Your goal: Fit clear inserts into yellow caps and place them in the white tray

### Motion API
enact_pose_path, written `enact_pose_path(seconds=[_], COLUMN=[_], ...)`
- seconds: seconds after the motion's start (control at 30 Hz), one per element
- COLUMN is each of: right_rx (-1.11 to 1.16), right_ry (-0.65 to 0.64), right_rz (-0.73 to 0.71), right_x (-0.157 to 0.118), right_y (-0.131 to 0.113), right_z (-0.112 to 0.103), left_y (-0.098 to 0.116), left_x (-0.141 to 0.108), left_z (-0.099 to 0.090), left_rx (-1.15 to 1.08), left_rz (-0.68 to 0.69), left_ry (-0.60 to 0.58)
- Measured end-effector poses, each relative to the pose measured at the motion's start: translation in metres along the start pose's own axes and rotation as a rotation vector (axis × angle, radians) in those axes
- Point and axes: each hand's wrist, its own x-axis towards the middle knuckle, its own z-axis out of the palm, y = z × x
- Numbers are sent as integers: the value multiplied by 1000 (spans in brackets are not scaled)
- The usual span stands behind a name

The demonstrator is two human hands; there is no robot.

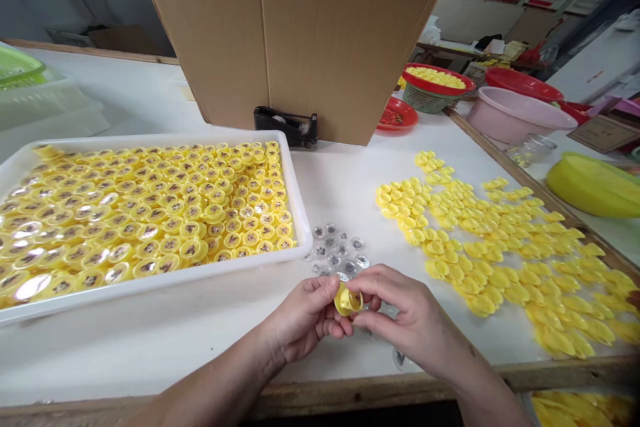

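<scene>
Above the front of the white table (pixel 210 347), a small round yellow plastic piece (pixel 346 300) sits between both hands. My left hand (pixel 313 313) is closed on it, thumb on top and fingers curled beneath. The thumb and fingertips of my right hand (pixel 400 303) pinch its right side. Just beyond the hands lie several clear round discs (pixel 333 243) with dark printed pictures, some partly hidden by my fingers. To the left, a white tray (pixel 300 213) holds many yellow round pieces (pixel 170 227) with pictures on their faces. Plain yellow pieces (pixel 480 267) spread across the table on the right.
Behind the tray stand a black tape dispenser (pixel 286 127) and a tall cardboard box (pixel 310 33). Back right are a red dish (pixel 399 115), a red-rimmed basket (pixel 430 97) of yellow parts and a pink basin (pixel 520 113). A wooden edge (pixel 500 147) borders the table's right side.
</scene>
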Motion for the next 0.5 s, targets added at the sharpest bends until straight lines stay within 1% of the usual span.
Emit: enact_pose_path(seconds=[0.1,0.3,0.5], right_rx=[-33,-216,-274], right_ry=[7,26,53], right_rz=[-27,-122,-132], right_x=[-2,-4,-2], right_y=[-2,-8,-7], right_z=[0,5,12], left_y=[0,-1,-1], left_x=[0,-1,0], left_z=[0,0,-4], left_rx=[-22,-36,-39], left_rz=[-26,-54,-47], left_ry=[-12,-18,8])
